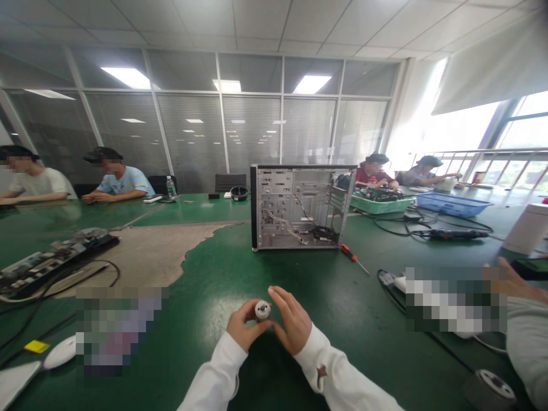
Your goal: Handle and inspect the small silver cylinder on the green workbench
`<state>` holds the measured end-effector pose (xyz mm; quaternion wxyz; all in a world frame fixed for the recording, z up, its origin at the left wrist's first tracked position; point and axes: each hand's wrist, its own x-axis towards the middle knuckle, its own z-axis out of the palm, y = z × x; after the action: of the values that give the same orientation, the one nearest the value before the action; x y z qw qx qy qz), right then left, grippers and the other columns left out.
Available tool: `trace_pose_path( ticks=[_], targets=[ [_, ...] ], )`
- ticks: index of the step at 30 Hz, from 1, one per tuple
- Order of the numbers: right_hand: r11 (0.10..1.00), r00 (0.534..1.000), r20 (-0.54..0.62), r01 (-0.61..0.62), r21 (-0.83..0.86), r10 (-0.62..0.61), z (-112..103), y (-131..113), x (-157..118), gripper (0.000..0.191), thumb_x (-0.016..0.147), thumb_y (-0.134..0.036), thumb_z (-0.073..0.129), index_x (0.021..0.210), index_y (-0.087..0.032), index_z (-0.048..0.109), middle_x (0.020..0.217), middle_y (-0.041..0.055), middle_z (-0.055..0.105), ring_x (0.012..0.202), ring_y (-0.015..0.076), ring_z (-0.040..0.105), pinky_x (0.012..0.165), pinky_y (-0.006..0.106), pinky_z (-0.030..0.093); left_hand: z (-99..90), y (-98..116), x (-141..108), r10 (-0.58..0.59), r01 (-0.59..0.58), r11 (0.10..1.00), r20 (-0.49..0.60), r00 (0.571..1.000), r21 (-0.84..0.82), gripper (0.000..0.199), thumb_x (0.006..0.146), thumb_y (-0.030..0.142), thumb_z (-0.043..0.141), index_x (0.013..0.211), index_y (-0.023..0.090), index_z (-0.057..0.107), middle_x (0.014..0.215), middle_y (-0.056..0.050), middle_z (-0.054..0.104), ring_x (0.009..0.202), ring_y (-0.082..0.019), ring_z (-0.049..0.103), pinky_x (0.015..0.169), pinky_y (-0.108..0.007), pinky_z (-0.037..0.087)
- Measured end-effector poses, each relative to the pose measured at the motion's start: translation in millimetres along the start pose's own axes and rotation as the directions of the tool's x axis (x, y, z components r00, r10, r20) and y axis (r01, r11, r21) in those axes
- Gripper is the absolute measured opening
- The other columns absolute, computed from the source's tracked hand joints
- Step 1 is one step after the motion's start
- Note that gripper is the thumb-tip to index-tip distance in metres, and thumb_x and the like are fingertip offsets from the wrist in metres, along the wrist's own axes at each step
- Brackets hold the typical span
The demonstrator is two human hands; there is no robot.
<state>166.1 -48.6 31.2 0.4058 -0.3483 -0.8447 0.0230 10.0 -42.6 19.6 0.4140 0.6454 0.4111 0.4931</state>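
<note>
A small round metal motor (262,310) with a short shaft in its end face sits in my left hand (245,325). Fingers and thumb of that hand curl around its side, and the end face points up toward me. Just to the right is my right hand (294,321), its fingers stretched out and the thumb apart from them. Its thumb tip is close to the motor; whether it touches I cannot tell. Beyond both hands stands an open computer case (299,208), showing its bare metal inside and loose cables. A red and black screwdriver (353,258) lies by its right corner.
To the left lie a circuit board strip (55,260) and black cables. A green basket (381,204) and a blue basket (454,204) stand at the back right. A similar cylinder (492,391) is at lower right, near another person's sleeve (528,348). Several people sit around the table.
</note>
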Motion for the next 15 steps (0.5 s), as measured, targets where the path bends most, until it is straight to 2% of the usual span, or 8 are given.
trace_pose_path(
  ticks=[3, 6, 11, 13, 15],
  targets=[
    [0.994, 0.994, -0.021, -0.102, 0.046, 0.103, 3.2, 4.4, -2.0, 0.069, 0.061, -0.012, 0.045, 0.124, -0.015, 0.019, 0.122, 0.0116, 0.030, 0.109, 0.0232, 0.033, 0.088, 0.039, 0.035, -1.7, 5.2, -0.3, 0.116, -0.106, 0.985, -0.059, 0.992, 0.139, 0.032, 0.056, 0.023, 0.063, 0.086, 0.016, 0.053, 0.089, -0.007, 0.061, 0.080, -0.019, 0.057, 0.073, -0.031, 0.044],
    [0.984, 0.987, -0.019, -0.158, 0.082, 0.160, 4.4, 6.3, -3.0, 0.066, 0.061, -0.012, 0.045, 0.123, -0.016, 0.021, 0.121, 0.0117, 0.031, 0.107, 0.0234, 0.036, 0.085, 0.040, 0.038, -4.7, 10.2, -0.1, 0.257, -0.230, 0.939, -0.076, 0.963, 0.257, 0.028, 0.059, 0.021, 0.060, 0.085, 0.016, 0.051, 0.092, -0.008, 0.059, 0.087, -0.019, 0.055, 0.077, -0.033, 0.043],
    [0.987, 0.990, -0.017, -0.134, 0.092, 0.137, 4.0, 5.7, -2.0, 0.062, 0.061, -0.010, 0.043, 0.120, -0.016, 0.027, 0.119, 0.0110, 0.033, 0.109, 0.0222, 0.033, 0.089, 0.039, 0.035, -10.8, 12.6, 1.3, 0.493, -0.414, 0.774, -0.046, 0.869, 0.479, 0.024, 0.062, 0.016, 0.057, 0.084, 0.018, 0.047, 0.095, -0.008, 0.056, 0.095, -0.020, 0.051, 0.080, -0.036, 0.041],
    [0.989, 0.992, -0.016, -0.121, 0.090, 0.123, 3.7, 5.1, -1.7, 0.060, 0.061, -0.010, 0.043, 0.119, -0.016, 0.028, 0.118, 0.0109, 0.034, 0.109, 0.0217, 0.033, 0.089, 0.038, 0.035, -11.9, 12.6, 1.2, 0.541, -0.445, 0.723, -0.033, 0.840, 0.528, 0.023, 0.062, 0.015, 0.056, 0.084, 0.018, 0.047, 0.094, -0.008, 0.055, 0.096, -0.020, 0.050, 0.080, -0.036, 0.041],
    [0.990, 0.993, -0.017, -0.114, 0.088, 0.116, 3.6, 4.6, -1.7, 0.059, 0.061, -0.010, 0.043, 0.118, -0.016, 0.030, 0.117, 0.0108, 0.035, 0.108, 0.0215, 0.034, 0.089, 0.038, 0.035, -11.8, 13.2, 0.6, 0.517, -0.415, 0.727, -0.039, 0.855, 0.548, 0.023, 0.062, 0.017, 0.056, 0.084, 0.017, 0.048, 0.092, -0.008, 0.054, 0.095, -0.020, 0.051, 0.079, -0.035, 0.041]
  ],
)
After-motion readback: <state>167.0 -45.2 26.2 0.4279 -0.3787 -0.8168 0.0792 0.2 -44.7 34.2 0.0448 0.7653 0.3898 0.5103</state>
